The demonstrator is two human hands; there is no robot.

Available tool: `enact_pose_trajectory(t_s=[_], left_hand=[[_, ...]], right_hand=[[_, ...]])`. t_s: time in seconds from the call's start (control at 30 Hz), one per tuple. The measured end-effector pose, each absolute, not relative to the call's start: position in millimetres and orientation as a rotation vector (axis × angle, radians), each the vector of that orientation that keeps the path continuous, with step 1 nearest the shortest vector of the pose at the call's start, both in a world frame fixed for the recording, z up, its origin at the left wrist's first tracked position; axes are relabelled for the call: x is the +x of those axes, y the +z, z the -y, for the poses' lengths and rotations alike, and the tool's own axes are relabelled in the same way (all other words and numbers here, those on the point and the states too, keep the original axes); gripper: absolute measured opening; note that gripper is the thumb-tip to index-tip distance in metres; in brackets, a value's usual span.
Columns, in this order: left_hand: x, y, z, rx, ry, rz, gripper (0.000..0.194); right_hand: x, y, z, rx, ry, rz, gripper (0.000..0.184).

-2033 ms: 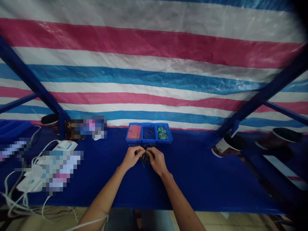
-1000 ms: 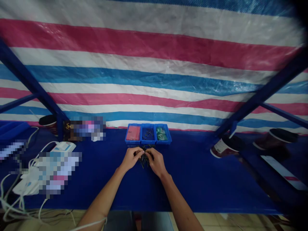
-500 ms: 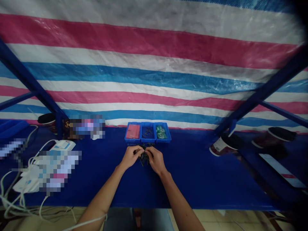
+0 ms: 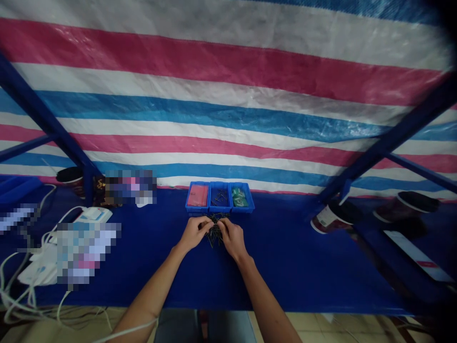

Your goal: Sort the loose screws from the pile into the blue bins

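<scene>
Tarp [image 4: 228, 102] is showing pink, white & blue stripes behind royal-blue tabletop [image 4: 303, 271]; blue bins [image 4: 219, 209] are lining rear edge, ctr, L one holding pink packet [image 4: 198, 195], mid one dark pins, R one green packets [image 4: 239, 196], w/ near-black pins [image 4: 215, 234] bunching just in front.

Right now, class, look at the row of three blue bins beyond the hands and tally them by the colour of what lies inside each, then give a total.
Pink: 1, left blue bin with a pink packet
Dark: 1, middle blue bin with dark pins
Green: 1, right blue bin with green packets
Total: 3 bins
</scene>
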State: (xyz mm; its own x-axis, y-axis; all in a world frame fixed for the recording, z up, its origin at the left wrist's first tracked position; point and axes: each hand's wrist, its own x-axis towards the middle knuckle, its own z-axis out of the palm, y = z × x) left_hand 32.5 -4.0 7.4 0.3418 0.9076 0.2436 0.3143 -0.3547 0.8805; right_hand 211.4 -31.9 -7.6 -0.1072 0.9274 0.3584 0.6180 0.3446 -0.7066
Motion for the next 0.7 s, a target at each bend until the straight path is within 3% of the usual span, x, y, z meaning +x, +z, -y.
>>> enact_pose_trajectory(t_s=[0.2, 0.7], left_hand=[[31.7, 6.5, 4.3, 1.84, 1.012, -1.073, 0.03], [34.2, 6.3, 5.3, 1.837, 0.988, -1.059, 0.035]], right_hand=[[209.0, -1.4, 33.9, -1.226, 0.558, 1.754, 0.018], [210.7, -7.0, 32.3, -1.344, 0.463, 1.837, 0.045]])
